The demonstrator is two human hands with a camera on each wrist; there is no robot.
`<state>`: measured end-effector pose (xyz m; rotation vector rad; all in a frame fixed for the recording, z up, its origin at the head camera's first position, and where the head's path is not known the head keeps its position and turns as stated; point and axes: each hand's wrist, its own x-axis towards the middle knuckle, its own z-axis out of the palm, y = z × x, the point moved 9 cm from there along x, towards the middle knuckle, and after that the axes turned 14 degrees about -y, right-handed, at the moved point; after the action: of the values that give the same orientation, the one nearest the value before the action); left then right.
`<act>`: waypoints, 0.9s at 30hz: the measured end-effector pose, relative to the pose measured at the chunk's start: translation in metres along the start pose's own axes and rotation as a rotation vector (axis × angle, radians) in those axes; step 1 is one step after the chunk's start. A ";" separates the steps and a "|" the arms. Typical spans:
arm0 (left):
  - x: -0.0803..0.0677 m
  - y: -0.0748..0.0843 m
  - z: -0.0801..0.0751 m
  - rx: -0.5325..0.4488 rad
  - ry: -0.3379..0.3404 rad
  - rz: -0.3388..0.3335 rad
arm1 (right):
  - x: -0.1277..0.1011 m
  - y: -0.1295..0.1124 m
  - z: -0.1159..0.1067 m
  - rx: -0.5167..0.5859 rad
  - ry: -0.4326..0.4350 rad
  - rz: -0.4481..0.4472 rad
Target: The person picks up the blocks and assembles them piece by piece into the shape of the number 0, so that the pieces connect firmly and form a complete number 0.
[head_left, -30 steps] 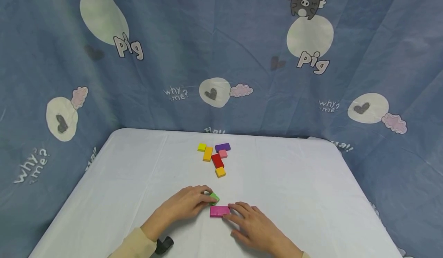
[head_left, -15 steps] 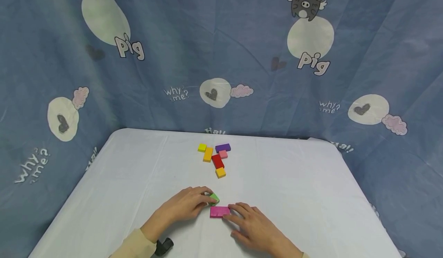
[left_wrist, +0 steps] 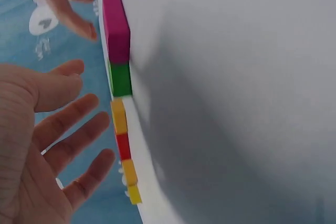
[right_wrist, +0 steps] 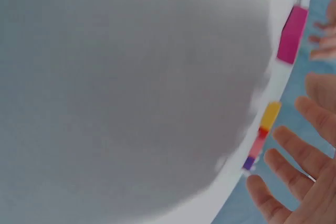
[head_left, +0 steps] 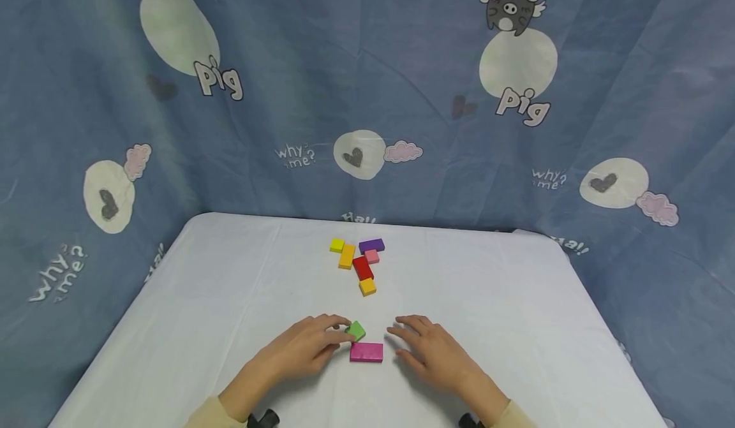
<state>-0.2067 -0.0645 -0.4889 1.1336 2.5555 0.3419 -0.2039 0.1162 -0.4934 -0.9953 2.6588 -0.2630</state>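
Note:
A green block [head_left: 356, 331] and a longer magenta block [head_left: 366, 352] lie close together near the front of the white table, the green one behind. My left hand [head_left: 303, 346] hovers at the green block's left side, its fingertips overlapping the edge in the head view. In the left wrist view the fingers of this left hand [left_wrist: 68, 140] are spread and grip nothing. To the right of the magenta block [right_wrist: 292, 35] my right hand [head_left: 435, 355] holds nothing, its fingers loosely extended and apart from the block.
Farther back sits a cluster: a yellow block [head_left: 337, 245], two orange-yellow blocks [head_left: 347, 256], a purple block [head_left: 371, 246], a pink block [head_left: 372, 257] and a red block [head_left: 363, 268]. A blue printed curtain [head_left: 390, 96] hangs behind the table [head_left: 488, 287].
My right hand has let go of the magenta block's right end and moved away to the right. My left fingers have loosened from the green block and drawn slightly left. Both blocks stay put.

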 end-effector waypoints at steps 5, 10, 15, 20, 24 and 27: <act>-0.008 0.012 0.009 0.026 -0.041 0.008 | 0.012 0.018 -0.007 0.014 0.050 0.032; -0.014 0.026 0.014 0.111 0.012 0.079 | 0.031 0.021 -0.015 -0.002 0.066 0.023; -0.015 0.030 0.018 0.157 0.063 0.108 | 0.055 0.014 -0.017 -0.037 0.017 0.017; -0.012 0.025 0.024 0.105 -0.012 0.054 | 0.072 0.007 -0.016 -0.053 0.000 -0.011; -0.012 0.024 0.024 0.109 -0.012 0.047 | 0.080 0.005 -0.013 -0.103 -0.018 -0.010; -0.013 0.025 0.021 0.108 -0.001 0.046 | 0.082 0.005 -0.012 -0.139 -0.031 0.000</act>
<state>-0.1740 -0.0559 -0.4974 1.2318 2.5775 0.2161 -0.2696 0.0663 -0.4995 -1.0321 2.6790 -0.0623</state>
